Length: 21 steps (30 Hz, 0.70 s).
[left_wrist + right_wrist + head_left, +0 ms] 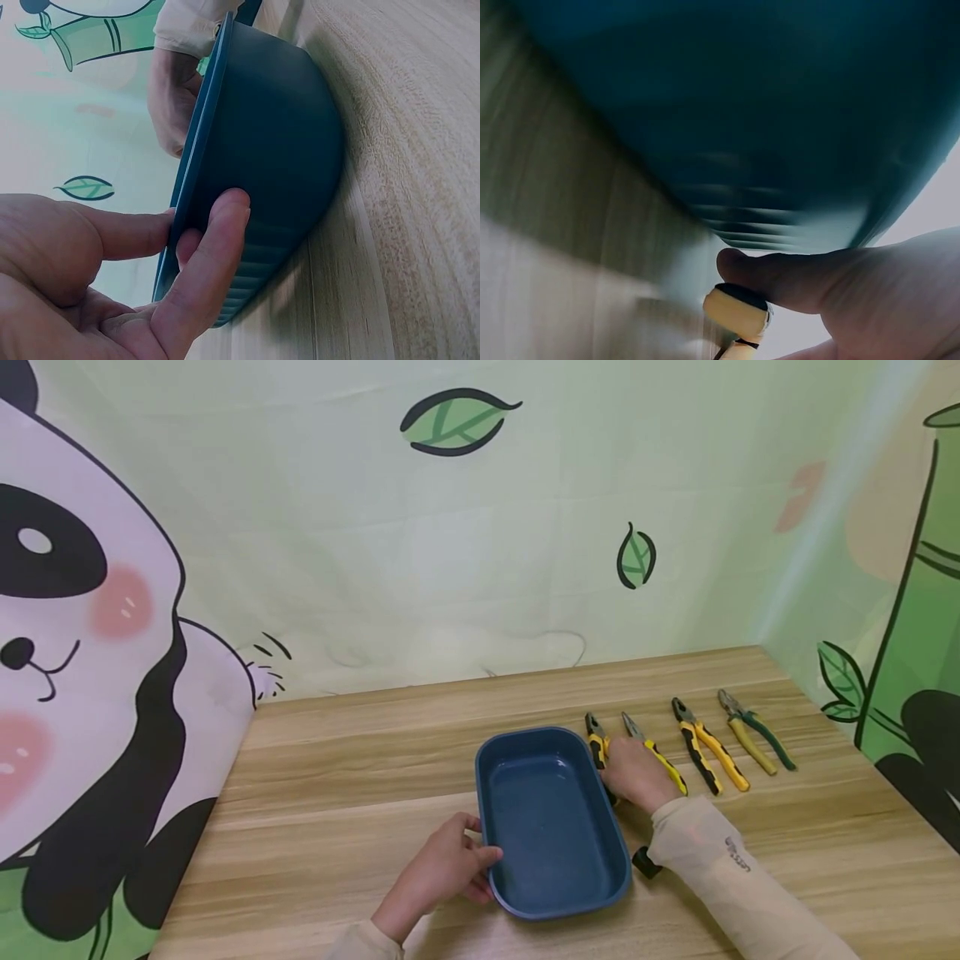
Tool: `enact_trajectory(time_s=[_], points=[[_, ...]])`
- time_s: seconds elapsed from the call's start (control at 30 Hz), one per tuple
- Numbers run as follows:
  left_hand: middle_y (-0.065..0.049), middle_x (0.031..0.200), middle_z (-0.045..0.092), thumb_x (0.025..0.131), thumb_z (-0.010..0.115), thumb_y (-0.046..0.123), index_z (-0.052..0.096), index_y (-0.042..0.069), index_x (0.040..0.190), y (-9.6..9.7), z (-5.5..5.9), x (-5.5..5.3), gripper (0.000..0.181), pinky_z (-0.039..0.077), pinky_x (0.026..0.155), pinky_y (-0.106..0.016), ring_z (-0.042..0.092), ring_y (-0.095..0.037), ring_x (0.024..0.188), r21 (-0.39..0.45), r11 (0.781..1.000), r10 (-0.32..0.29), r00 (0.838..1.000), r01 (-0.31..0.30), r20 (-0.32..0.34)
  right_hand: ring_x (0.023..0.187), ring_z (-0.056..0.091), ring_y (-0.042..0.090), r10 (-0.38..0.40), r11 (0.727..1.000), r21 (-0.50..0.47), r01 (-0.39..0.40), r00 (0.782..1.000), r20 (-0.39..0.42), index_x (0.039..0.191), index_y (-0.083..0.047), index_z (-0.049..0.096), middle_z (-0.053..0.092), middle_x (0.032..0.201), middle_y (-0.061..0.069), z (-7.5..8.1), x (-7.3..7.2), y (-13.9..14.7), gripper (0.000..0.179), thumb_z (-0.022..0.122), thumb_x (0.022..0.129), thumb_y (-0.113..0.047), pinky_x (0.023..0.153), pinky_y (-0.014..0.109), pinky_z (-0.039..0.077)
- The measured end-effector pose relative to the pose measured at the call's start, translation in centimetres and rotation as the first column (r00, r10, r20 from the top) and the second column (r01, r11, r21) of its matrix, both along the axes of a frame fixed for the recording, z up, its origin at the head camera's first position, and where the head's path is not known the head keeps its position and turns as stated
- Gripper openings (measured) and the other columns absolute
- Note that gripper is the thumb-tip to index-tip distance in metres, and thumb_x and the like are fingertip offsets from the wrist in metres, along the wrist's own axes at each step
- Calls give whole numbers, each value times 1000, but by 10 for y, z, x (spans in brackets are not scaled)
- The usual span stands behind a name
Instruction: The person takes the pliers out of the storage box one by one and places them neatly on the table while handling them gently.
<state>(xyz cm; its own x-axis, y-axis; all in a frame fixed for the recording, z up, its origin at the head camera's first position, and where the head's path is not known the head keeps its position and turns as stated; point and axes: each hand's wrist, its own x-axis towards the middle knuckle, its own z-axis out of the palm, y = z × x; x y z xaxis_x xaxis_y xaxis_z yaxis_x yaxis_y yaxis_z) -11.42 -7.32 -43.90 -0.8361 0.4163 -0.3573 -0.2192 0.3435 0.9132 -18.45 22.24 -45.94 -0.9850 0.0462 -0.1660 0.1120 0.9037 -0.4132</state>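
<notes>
A deep blue rectangular tray (555,906) stands on the wooden table. My left hand (453,860) pinches its left rim, thumb over the edge and fingers against the outer wall (277,112). Close by the tray's right side, my right hand (637,772) grips the leftmost pliers (597,745), which have yellow and black handles. In the right wrist view the thumb (780,277) lies on the handle end (739,311); the other fingers are mostly hidden. Just beside that hand lie long-nose pliers (666,767) with yellow-green and black handles, partly covered by it.
Farther right lie pliers (708,747) with orange-yellow and black handles, then pliers (753,731) with one tan and one green handle. The wooden table (337,777) meets a cartoon-printed backdrop (375,568) at its back edge. A small black device (647,862) sits at the right sleeve.
</notes>
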Motion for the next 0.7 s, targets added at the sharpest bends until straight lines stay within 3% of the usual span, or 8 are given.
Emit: enact_trajectory(time_s=[0.7], points=[[-21, 92, 64, 99, 67, 2, 43, -12, 133, -1, 0, -1, 44, 65, 55, -36, 68, -21, 60, -27, 1000, 5, 1000, -5, 0, 50, 48, 18, 19, 998, 67, -18, 1000, -11, 56, -10, 50, 46, 65, 6, -4, 0, -2, 43, 65, 96, -16, 46, 26, 36]])
